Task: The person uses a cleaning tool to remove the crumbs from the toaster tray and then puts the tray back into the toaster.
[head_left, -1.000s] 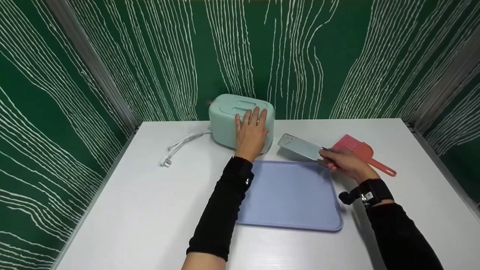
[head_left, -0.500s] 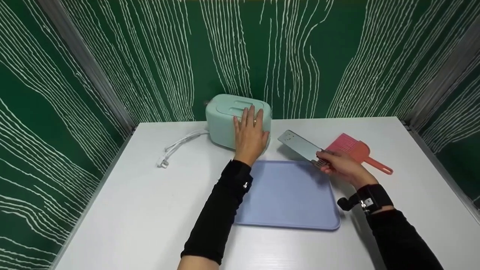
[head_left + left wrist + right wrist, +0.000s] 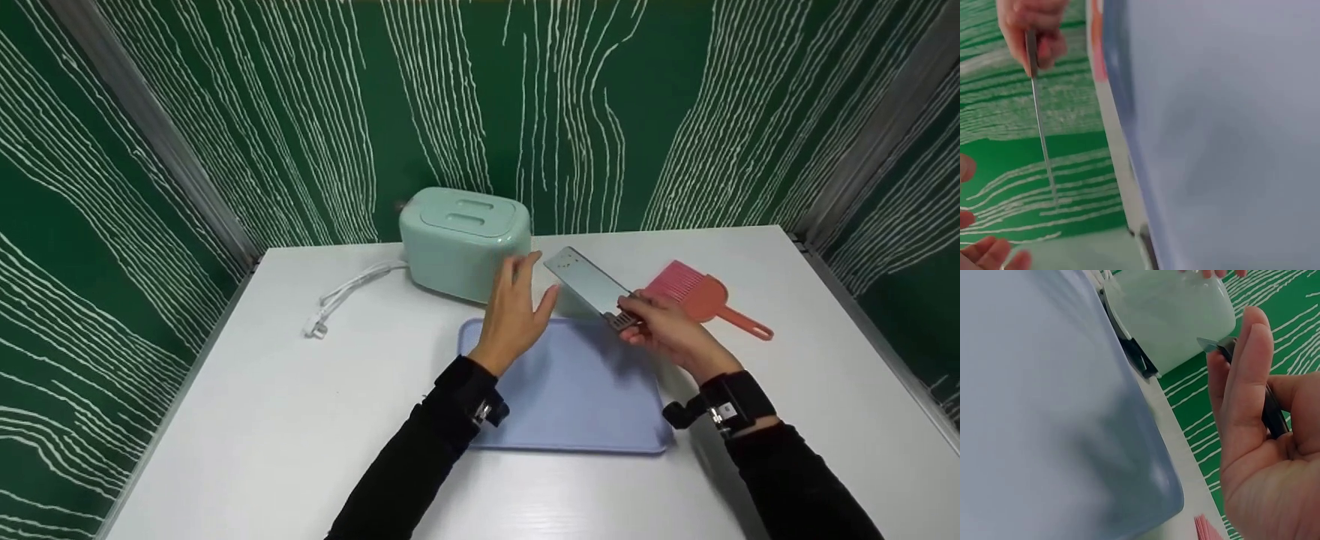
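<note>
My right hand [image 3: 675, 334] pinches the dark slotted end of a flat metal crumb tray [image 3: 589, 281], thumb on top. The tray tilts up to the left above the blue mat's far edge, with brown crumbs at its far end. Edge-on, the crumb tray [image 3: 1042, 126] looks like a thin strip in the left wrist view. My left hand [image 3: 514, 319], fingers spread and slightly bent, holds nothing and overlaps the lower right of the mint-green toaster [image 3: 457, 255]. The toaster stands upright at the back of the table, lid on top.
A lavender-blue rimmed mat [image 3: 570, 397] lies in front of the toaster. To the right rests a hand brush [image 3: 705, 298] with pink bristles and an orange handle. The toaster's white cord and plug [image 3: 315, 328] trail left. Green walls stand behind and beside the white table.
My left hand has come off the toaster's top and front, drawing back toward me. The right hand has shifted slightly left, with the crumb tray's far end tipped higher.
</note>
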A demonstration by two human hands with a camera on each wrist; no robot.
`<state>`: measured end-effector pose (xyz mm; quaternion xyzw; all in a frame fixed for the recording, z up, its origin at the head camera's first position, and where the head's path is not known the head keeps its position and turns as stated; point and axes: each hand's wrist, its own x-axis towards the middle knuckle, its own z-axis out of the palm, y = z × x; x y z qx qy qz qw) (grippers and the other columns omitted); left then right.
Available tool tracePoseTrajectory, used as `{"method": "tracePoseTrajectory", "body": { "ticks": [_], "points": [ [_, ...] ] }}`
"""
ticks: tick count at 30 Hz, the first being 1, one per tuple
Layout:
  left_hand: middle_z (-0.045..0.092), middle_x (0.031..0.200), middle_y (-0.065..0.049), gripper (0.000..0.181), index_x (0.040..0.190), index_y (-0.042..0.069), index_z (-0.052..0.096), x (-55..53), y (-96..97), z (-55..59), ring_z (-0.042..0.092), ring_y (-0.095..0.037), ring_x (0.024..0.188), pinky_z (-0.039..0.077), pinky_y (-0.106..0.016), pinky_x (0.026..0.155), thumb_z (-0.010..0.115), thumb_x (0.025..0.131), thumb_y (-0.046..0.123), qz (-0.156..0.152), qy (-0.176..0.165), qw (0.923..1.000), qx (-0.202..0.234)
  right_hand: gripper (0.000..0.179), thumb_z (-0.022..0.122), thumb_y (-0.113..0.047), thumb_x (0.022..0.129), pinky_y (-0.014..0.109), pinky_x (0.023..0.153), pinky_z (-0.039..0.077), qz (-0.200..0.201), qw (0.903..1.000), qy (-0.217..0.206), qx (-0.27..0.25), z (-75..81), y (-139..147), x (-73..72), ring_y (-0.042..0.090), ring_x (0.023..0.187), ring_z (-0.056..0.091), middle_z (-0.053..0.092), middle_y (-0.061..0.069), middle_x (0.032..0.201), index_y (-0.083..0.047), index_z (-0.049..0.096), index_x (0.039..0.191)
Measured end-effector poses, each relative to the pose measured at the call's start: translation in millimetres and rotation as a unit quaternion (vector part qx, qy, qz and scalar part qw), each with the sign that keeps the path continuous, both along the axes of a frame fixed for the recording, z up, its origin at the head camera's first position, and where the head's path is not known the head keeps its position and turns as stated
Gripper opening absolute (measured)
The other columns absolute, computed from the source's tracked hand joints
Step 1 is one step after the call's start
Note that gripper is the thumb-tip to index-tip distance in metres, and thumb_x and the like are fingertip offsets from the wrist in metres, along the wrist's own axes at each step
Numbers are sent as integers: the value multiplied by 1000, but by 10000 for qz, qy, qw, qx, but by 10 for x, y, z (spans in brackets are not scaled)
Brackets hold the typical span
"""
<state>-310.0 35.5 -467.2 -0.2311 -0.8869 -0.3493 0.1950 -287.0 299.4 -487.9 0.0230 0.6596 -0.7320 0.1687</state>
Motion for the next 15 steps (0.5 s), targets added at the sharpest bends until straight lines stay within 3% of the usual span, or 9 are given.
{"method": "tracePoseTrajectory", "body": {
  "ticks": [2,4,7,9,12,15],
  "points": [
    [64,125,-16,52,151,4,51,57,15,-18,68,-27,111,57,-35,96,65,108,30,-275,-671,9959,535,23,52,-28,115,14,60,57,-26,10000,11,-23,22,-36,17,2,61,68,67,-1,84,-6,46,115],
    [68,110,-14,51,152,5,49,109,38,-40,71,-24,92,59,-31,78,63,109,30,-513,-1528,9813,1050,24,52,-30,115,15,60,57,-33,10000,22,-47,35,-72,33,2,61,68,68,-1,84,-7,46,116],
    [69,92,-11,48,152,9,49,185,96,-84,67,-19,68,54,-26,56,60,111,32,-665,-2651,9467,1704,25,53,-32,114,15,60,57,-80,9999,54,-70,52,-141,52,2,61,68,68,-1,85,-7,46,116],
    [68,86,-11,48,153,11,47,238,150,-111,64,-17,59,52,-27,47,57,113,33,-692,-3271,9190,2088,26,52,-32,114,15,60,56,-134,9998,72,-103,57,-202,67,3,61,68,67,0,87,-7,45,116],
    [67,78,-9,44,151,14,47,303,250,-146,60,-15,53,51,-26,43,54,114,37,-684,-3908,8825,2525,25,52,-31,115,15,59,56,-251,9995,123,-115,54,-300,97,3,61,67,66,0,87,-7,46,113],
    [65,73,-5,37,144,18,48,344,338,-179,58,-13,51,48,-24,42,51,114,40,-770,-4297,8512,2912,23,49,-30,115,16,58,53,-364,9990,269,-18,37,-399,140,2,62,63,64,-3,85,-9,47,109]
  ]
}}
